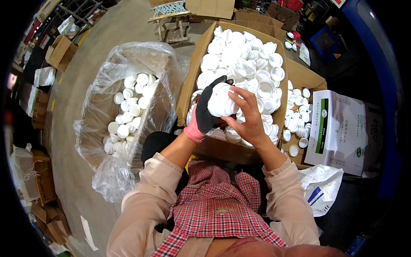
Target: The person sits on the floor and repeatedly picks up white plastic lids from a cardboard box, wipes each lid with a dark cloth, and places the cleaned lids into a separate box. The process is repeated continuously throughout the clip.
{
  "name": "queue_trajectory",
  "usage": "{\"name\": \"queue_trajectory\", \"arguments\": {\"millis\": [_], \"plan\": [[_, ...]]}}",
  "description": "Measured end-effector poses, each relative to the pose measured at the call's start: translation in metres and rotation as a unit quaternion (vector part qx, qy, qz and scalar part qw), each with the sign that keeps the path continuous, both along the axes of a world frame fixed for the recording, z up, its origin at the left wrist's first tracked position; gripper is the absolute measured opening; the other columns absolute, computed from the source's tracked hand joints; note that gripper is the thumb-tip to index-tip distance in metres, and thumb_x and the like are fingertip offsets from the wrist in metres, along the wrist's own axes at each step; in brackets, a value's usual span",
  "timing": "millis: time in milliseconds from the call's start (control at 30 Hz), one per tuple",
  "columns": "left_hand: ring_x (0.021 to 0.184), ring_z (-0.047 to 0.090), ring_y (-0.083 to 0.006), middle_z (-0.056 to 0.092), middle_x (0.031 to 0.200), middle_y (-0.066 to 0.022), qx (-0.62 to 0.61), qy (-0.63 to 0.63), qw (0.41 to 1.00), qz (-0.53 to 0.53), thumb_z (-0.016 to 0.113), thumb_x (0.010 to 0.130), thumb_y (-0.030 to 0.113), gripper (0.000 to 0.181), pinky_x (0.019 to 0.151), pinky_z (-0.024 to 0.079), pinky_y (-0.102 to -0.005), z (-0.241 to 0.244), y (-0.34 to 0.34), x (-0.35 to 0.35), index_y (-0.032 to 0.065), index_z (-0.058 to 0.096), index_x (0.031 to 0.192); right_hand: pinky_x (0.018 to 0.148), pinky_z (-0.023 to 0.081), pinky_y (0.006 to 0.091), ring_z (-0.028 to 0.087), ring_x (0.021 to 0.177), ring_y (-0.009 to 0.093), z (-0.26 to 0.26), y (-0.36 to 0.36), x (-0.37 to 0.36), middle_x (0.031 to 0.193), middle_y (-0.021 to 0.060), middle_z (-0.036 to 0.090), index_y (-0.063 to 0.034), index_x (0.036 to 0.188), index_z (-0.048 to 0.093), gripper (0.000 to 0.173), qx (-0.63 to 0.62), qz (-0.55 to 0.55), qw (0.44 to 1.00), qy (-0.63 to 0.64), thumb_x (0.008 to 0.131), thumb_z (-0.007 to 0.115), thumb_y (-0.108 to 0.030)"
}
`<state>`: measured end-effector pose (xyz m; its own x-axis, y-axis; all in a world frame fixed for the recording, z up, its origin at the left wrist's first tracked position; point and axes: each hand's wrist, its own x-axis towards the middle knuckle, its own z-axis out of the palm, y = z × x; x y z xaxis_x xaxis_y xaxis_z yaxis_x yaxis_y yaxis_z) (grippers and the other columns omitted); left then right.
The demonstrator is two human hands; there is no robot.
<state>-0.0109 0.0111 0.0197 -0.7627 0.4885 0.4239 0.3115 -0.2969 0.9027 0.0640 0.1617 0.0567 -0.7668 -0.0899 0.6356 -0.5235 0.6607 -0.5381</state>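
My left hand [205, 110], in a black glove with a pink cuff, holds a white round plastic cap [221, 101] from its left side. My bare right hand [250, 119] has its fingertips and thumb on the cap's right edge. Both hands are over the near part of a large cardboard box [189, 86] heaped with white plastic caps [240, 57]. The heap under my hands is partly hidden by them.
At left stands a carton lined with clear plastic film [106, 83], with white caps [128, 119] inside. A lower cardboard box [316, 80] at right holds smaller caps [297, 115]. Beside it are a printed white carton [343, 131] and a white sack [321, 189].
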Motion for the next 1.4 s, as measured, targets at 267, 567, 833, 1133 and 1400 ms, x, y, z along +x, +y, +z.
{"name": "queue_trajectory", "arguments": {"millis": [267,567,833,1133,1400], "plan": [[0.11,0.058,-0.0196,0.054,0.128,-0.0106,0.199,-0.407,0.88,-0.14,0.077,0.077,0.019,0.076,0.092,0.049,-0.0314,0.017,-0.002,0.012,0.0016,0.038,0.141,0.098,0.041,0.0436,0.049,0.115,0.035,-0.001,-0.001,0.0,0.13,0.014,0.05,-0.0082,0.126,0.055,0.068,-0.003,-0.003,1.0,-0.004,0.062,0.078,-0.001],[0.099,0.061,-0.0168,0.045,0.136,-0.0097,-0.085,0.017,0.994,-0.068,0.072,0.08,0.013,0.074,0.077,0.053,-0.028,0.009,0.015,0.01,0.0045,0.035,0.144,0.092,0.04,0.0306,0.055,0.101,0.017,-0.03,0.024,-0.01,0.11,0.0106,0.062,0.0007,0.112,0.062,0.062,-0.355,-0.059,0.899,-0.248,0.099,0.038,-0.055],[0.07,0.067,-0.0178,0.066,0.09,-0.0151,-0.178,-0.081,0.98,0.029,0.064,0.087,0.013,0.042,0.062,0.052,-0.031,0.006,0.028,0.035,-0.0028,0.049,0.123,0.07,0.042,0.0332,0.049,0.071,0.018,-0.035,0.031,-0.019,0.071,0.0106,0.055,0.0031,0.083,0.056,0.066,-0.337,-0.183,0.91,-0.159,0.1,0.033,-0.057],[0.084,0.068,-0.0261,0.065,0.107,-0.0168,0.076,-0.41,0.897,-0.146,0.045,0.099,0.045,0.055,0.069,0.058,-0.0353,0.01,0.004,-0.001,-0.0043,0.053,0.122,0.099,0.042,0.0353,0.05,0.123,0.02,-0.032,0.05,-0.018,0.135,0.0121,0.051,-0.0001,0.135,0.046,0.061,-0.494,0.106,0.817,-0.279,0.099,0.04,-0.049],[0.111,0.061,-0.0251,0.057,0.126,-0.0145,0.194,-0.452,0.855,-0.166,0.045,0.101,0.035,0.049,0.089,0.056,-0.0387,-0.002,-0.007,-0.002,-0.0023,0.046,0.133,0.093,0.045,0.0309,0.046,0.127,0.02,-0.031,0.033,-0.015,0.145,0.0089,0.043,-0.0105,0.145,0.039,0.086,-0.175,0.077,0.958,-0.214,0.071,0.084,-0.02]]}}
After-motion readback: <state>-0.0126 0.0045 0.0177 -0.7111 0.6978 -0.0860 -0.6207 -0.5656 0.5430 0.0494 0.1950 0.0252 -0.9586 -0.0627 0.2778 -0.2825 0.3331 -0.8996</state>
